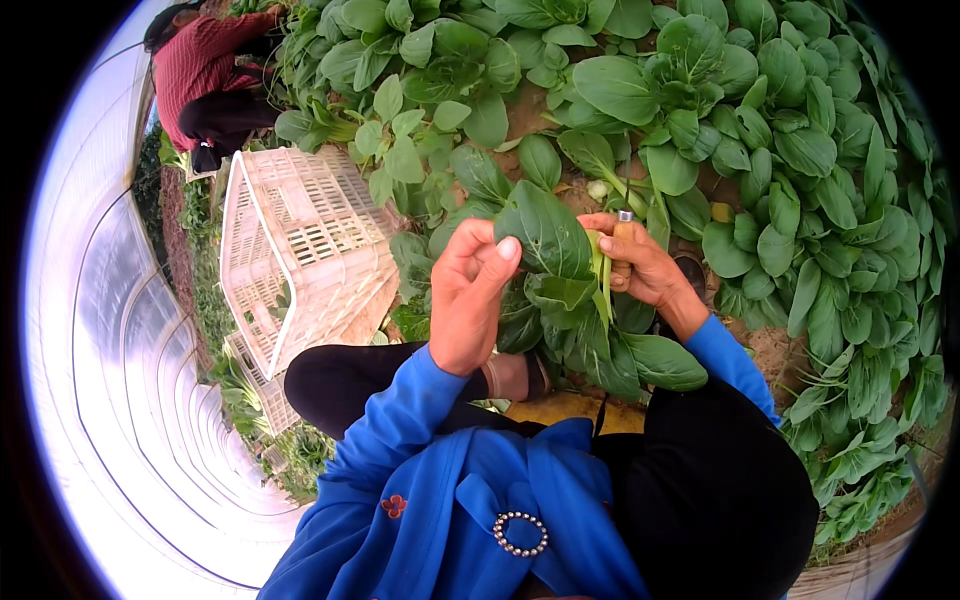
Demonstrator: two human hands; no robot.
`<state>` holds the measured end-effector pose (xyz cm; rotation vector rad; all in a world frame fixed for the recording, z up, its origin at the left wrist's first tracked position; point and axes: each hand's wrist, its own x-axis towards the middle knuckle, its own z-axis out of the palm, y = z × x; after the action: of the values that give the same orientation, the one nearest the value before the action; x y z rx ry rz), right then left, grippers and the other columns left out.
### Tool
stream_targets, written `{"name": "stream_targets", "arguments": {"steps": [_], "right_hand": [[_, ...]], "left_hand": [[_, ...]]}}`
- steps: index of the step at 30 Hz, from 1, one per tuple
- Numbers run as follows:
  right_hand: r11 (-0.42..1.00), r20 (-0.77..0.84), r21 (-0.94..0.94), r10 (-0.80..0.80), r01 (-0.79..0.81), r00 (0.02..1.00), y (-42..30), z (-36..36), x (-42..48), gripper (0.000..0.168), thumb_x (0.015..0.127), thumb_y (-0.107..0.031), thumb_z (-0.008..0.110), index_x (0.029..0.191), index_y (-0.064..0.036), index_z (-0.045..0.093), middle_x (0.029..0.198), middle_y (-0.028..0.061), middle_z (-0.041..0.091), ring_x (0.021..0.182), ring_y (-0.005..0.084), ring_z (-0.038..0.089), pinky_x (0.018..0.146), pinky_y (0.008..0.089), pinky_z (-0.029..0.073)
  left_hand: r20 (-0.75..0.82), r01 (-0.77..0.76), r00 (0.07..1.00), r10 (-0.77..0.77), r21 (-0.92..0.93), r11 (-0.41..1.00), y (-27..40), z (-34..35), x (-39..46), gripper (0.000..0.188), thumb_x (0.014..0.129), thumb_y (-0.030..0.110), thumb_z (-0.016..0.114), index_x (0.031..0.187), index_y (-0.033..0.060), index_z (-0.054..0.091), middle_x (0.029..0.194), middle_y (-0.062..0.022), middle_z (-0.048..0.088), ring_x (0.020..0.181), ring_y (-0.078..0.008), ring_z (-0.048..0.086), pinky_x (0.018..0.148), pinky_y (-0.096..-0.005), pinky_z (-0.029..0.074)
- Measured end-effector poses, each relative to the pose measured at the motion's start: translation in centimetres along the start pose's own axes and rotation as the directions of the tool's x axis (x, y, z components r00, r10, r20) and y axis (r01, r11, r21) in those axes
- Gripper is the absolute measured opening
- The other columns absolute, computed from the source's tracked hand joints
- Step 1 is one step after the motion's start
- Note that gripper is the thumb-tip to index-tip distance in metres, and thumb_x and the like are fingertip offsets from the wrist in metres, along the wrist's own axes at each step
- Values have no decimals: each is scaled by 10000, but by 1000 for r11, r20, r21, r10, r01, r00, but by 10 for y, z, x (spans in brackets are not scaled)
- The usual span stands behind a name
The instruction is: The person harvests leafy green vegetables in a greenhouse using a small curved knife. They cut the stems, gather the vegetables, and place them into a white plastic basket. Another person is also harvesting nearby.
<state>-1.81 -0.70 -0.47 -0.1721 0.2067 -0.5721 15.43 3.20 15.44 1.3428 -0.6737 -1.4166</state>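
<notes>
My left hand [472,292] pinches the edge of a broad green pak choi leaf [546,232] between thumb and fingers. Small holes show in that leaf. My right hand [641,259] is closed around the wooden handle [622,232] of a knife, whose thin blade [628,180] points away from me. The right thumb and index finger also touch pale green leaf stalks [602,281] beside the handle. More pak choi leaves [656,360] hang below my hands, above my lap; their base is hidden.
Dense pak choi plants [780,150] grow ahead and to the right. A white slatted plastic crate [322,225] lies on its side at left, near another crate [262,382]. A person in a red top [206,67] crouches at upper left. Translucent tunnel sheeting [112,337] curves along the left.
</notes>
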Motion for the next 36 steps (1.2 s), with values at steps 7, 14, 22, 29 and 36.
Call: {"name": "stream_targets", "arguments": {"steps": [7, 14, 22, 29, 36], "right_hand": [[965, -41, -255, -74, 61, 996, -10, 17, -1, 424, 799, -50, 663, 1200, -12, 529, 1047, 137, 643, 576, 55, 477, 447, 176, 349], [749, 19, -656, -108, 94, 994, -24, 46, -1, 496, 805, -187, 724, 1246, -39, 551, 1161, 87, 635, 771, 87, 569, 557, 190, 404], [-69, -133, -981, -451, -184, 882, -52, 8, 4, 280, 865, -217, 635, 1015, 2, 547, 883, 171, 603, 786, 298, 599, 640, 395, 471], [-470, 14, -848, -479, -243, 878, -29, -28, 19, 197, 834, -99, 583, 1020, -34, 585, 818, 166, 575, 830, 348, 597, 687, 462, 484], [-238, -56, -961, -333, -142, 941, -14, -29, -17, 315, 735, 25, 621, 1025, -85, 673, 809, 86, 578, 821, 291, 555, 670, 409, 467]], "left_hand": [[319, 173, 937, -141, -72, 982, 14, -39, 21, 480, 1017, 399, 323, 1177, -23, 484, 808, -192, 668, 817, -254, 633, 812, -351, 473], [429, 610, 588, -686, 322, 724, -11, -21, 12, 913, 769, 296, 742, 1445, -12, 211, 1259, -189, 520, 1118, -266, 556, 966, -347, 406], [138, 178, 973, -182, 47, 983, 60, -83, -5, 635, 700, 163, 772, 1201, 72, 393, 931, -77, 536, 1006, -267, 555, 915, -426, 447], [-181, 174, 982, -44, 803, 570, 135, -117, 43, 295, 729, 106, 773, 907, 39, 548, 759, -10, 550, 692, -117, 547, 730, -280, 483], [478, -480, 855, -202, 876, 42, 45, -20, 145, 278, 720, 88, 696, 982, 56, 607, 810, -169, 637, 751, -368, 607, 678, -384, 497]]}}
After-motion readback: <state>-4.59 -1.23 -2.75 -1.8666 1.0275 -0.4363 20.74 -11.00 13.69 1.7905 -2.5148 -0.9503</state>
